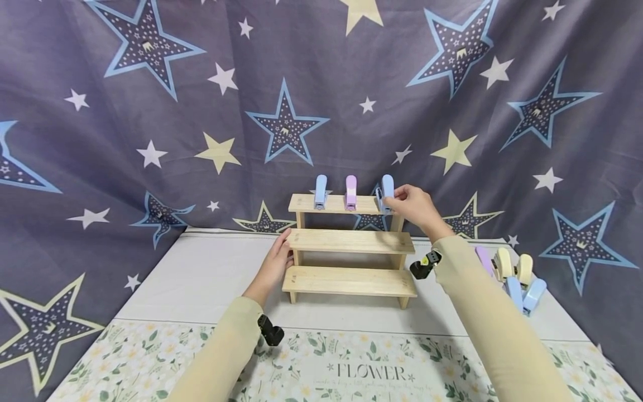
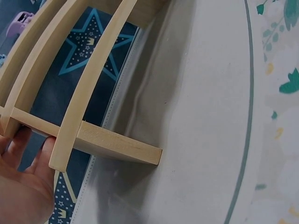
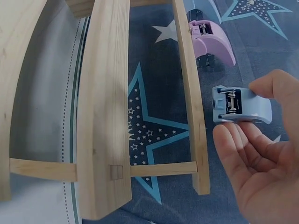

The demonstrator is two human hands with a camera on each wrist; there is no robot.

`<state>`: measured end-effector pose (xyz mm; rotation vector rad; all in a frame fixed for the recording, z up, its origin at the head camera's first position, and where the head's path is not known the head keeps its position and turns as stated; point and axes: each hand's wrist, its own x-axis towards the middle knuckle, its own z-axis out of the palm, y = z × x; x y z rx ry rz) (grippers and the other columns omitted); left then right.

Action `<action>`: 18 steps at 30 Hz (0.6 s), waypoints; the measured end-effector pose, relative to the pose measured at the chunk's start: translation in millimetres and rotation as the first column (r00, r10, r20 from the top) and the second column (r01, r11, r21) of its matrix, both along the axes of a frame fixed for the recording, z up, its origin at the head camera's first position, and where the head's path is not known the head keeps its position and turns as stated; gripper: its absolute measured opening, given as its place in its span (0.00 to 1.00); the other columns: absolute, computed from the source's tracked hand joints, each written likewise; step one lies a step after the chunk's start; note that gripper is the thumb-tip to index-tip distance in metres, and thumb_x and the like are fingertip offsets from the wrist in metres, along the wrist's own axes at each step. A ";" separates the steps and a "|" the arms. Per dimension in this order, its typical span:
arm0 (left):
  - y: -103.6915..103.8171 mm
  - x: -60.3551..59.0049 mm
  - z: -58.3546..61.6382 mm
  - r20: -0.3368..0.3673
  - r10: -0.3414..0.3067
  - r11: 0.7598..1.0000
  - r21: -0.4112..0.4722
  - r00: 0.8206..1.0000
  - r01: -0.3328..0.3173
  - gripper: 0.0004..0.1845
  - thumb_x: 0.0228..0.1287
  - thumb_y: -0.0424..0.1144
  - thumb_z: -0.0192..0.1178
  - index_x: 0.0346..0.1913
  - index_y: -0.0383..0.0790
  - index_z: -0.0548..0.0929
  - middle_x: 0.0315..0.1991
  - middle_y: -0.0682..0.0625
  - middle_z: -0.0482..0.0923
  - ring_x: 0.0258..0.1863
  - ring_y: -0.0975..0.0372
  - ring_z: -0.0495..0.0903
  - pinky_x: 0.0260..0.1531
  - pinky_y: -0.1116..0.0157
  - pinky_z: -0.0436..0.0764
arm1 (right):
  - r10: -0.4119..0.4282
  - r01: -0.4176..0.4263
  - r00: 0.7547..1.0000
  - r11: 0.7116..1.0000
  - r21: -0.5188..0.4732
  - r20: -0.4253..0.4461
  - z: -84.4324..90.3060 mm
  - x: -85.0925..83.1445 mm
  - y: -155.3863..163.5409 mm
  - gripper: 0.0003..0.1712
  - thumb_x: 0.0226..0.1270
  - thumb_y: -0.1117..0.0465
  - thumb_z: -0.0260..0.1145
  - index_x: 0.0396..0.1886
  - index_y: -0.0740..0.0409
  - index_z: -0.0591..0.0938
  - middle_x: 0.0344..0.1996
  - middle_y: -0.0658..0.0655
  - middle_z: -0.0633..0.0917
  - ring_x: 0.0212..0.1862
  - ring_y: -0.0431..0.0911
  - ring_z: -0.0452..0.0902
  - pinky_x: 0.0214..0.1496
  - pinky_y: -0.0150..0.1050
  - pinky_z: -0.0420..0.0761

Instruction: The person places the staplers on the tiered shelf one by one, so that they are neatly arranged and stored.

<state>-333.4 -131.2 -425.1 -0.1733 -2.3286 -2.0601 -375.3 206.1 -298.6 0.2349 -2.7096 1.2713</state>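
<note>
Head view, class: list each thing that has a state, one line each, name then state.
wooden step shelf: upright on the table, steadied by left hand.
blue stapler: on top step, pinched by right hand.
purple stapler: standing on top step, untouched.
light blue stapler: standing on top step, untouched.
spare staplers: heaped on the table at the right.

The person wears a soft top with long, pale yellow sleeves (image 1: 482, 312) that reach down to both wrists. A small black camera (image 1: 271, 332) is strapped at the left wrist, and another one (image 1: 423, 265) at the right. Both hands are bare.
</note>
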 end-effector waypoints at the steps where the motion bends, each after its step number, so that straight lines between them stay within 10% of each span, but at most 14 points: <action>1: 0.0 0.5 0.1 0.001 0.001 1.000 -0.001 1.000 -0.001 0.27 0.84 0.43 0.32 0.81 0.49 0.52 0.76 0.36 0.55 0.71 0.42 0.62 0.70 0.50 0.66 | 0.000 0.000 1.000 1.000 -0.003 0.006 0.1 -0.7 -0.5 0.27 0.69 0.48 0.63 0.56 0.65 0.76 0.47 0.64 0.80 0.48 0.60 0.84 0.55 0.51 0.81; 18: -0.3 -0.4 -1.4 -0.011 0.001 1.000 0.007 1.000 -0.001 0.27 0.84 0.42 0.33 0.81 0.46 0.52 0.76 0.33 0.54 0.71 0.40 0.62 0.70 0.49 0.66 | -0.050 0.049 0.998 0.998 0.042 0.027 -4.2 -15.2 -4.8 0.28 0.67 0.47 0.63 0.55 0.66 0.78 0.48 0.64 0.81 0.48 0.55 0.79 0.55 0.50 0.80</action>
